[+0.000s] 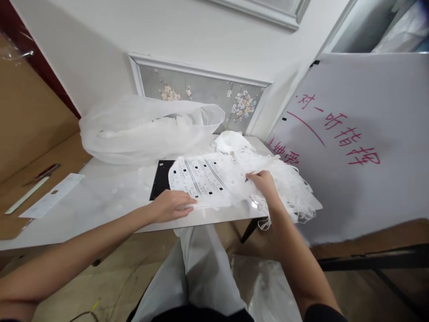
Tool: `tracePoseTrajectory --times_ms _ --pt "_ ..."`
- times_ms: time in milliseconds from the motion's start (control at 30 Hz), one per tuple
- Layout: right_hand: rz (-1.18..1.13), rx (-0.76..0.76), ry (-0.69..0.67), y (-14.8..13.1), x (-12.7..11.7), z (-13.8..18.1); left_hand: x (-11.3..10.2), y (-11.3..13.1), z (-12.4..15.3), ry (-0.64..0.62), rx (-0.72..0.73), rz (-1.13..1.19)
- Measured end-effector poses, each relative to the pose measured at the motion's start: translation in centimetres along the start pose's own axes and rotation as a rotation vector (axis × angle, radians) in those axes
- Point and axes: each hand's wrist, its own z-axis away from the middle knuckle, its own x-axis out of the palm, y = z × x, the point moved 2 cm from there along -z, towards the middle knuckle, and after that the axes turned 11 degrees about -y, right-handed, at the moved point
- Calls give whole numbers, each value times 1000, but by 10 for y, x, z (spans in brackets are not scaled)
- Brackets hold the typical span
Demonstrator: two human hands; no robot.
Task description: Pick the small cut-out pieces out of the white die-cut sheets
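Observation:
A white translucent sheet (197,179) with a grey printed pattern and small black squares lies on the table, partly over a black board (160,181). My left hand (172,205) rests on the sheet's near left edge, fingers stretched out to the right and lying on it. At the right part of the sheet, my right hand (263,182) is closed around a thin pen-like tool whose dark tip points left; its exact kind is unclear. Beside and behind that hand spreads a heap of white pieces with thin loops (291,188).
A large translucent plastic bag (144,129) lies at the back. Leftward are a white strip with a slot (52,197), a red-handled tool (45,173) and cardboard (13,219). A whiteboard (362,188) with red writing stands at right. Clear plastic (264,286) lies below the table.

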Motion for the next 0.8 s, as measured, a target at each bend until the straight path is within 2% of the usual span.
tracePoseTrajectory --times_ms 100,167,200,267,367,467,567,667,800 --pt "110 -57 85 2 -9 12 2 -17 -10 -161 101 96" --pt "74 -170 95 -11 -3 20 -5 -49 -13 -167 28 107" --pt "28 -235 52 -23 5 23 -9 -68 -14 -156 -53 102" --pt "-91 -374 -161 -54 34 27 -14 -105 -11 -147 -220 74" --pt "-167 -520 -422 -107 96 30 -9 -141 -1 -187 -375 23" --pt "-212 -607 -574 -139 164 28 3 -149 7 -182 -409 -34" --pt "-299 -613 -637 -140 214 23 12 -144 10 -177 -408 -81" --pt "-360 -553 -648 -124 236 20 13 -141 10 -192 -408 -99" --pt "-333 -550 -657 -115 235 22 12 -140 10 -207 -400 -103"
